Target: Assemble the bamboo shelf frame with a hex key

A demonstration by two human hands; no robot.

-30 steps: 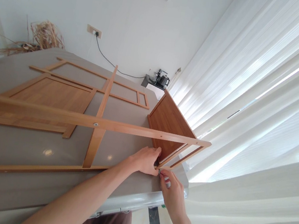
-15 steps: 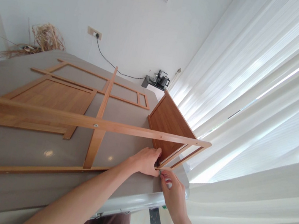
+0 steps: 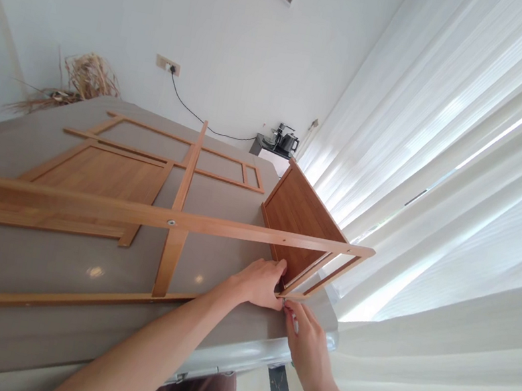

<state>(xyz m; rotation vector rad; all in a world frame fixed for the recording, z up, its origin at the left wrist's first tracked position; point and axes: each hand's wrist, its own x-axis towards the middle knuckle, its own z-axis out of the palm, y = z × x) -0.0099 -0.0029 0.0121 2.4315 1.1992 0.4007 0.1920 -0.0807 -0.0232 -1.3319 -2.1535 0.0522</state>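
Observation:
A wooden frame (image 3: 229, 230) stands on its side, with a long upper rail, a cross board (image 3: 176, 234) and a lower rail (image 3: 45, 299). At its right end a solid wooden panel (image 3: 301, 213) joins the rails. My left hand (image 3: 263, 281) is closed around the lower rail's right end, by the foot of that panel; my arm covers part of the rail. Close beside it, my right hand (image 3: 309, 339) pinches a small metal screw (image 3: 283, 301) against the rail's end. The fingertips hide most of the screw.
Behind the frame, a second wooden panel (image 3: 96, 183) and a slim open frame (image 3: 230, 166) lie flat on the grey-covered table (image 3: 135, 281). The table's rounded corner is near my right hand. White curtains (image 3: 438, 220) hang at the right. A kettle (image 3: 289, 142) stands farther back.
The view has shifted slightly, so everything sits a little farther right and lower. Both hands keep their places at the rail's end, with the right fingers turned slightly.

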